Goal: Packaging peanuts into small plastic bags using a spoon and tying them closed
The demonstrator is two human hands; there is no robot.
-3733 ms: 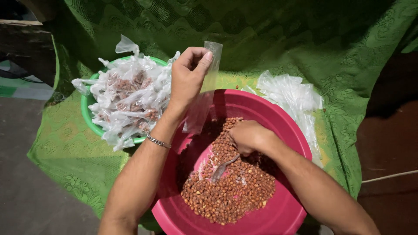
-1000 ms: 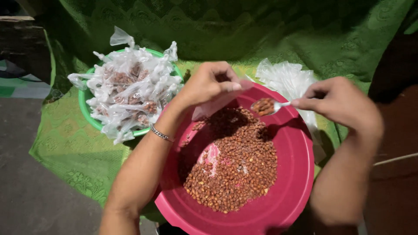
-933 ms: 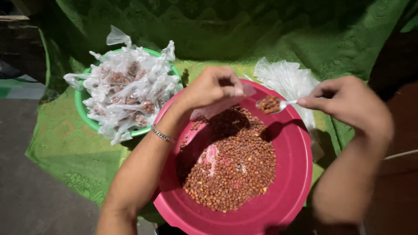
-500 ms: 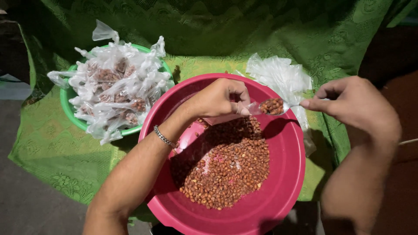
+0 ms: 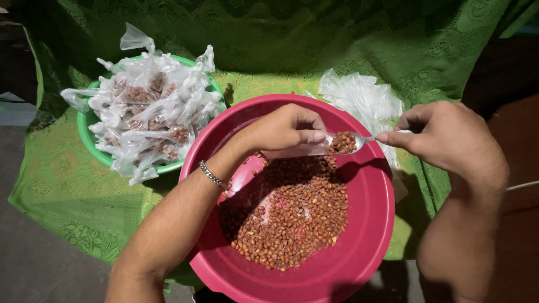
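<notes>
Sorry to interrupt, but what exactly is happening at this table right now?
A person is portioning peanuts. The right hand holds a spoon heaped with nuts at the mouth of a small clear bag pinched in the left hand, above a pink basin of peanuts. A green bowl alongside holds filled bags.

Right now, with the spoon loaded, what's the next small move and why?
Probably tip the spoon into the small clear bag: the right hand holds it full of peanuts at the bag's mouth, pinched by the left hand over the pink basin.
</notes>
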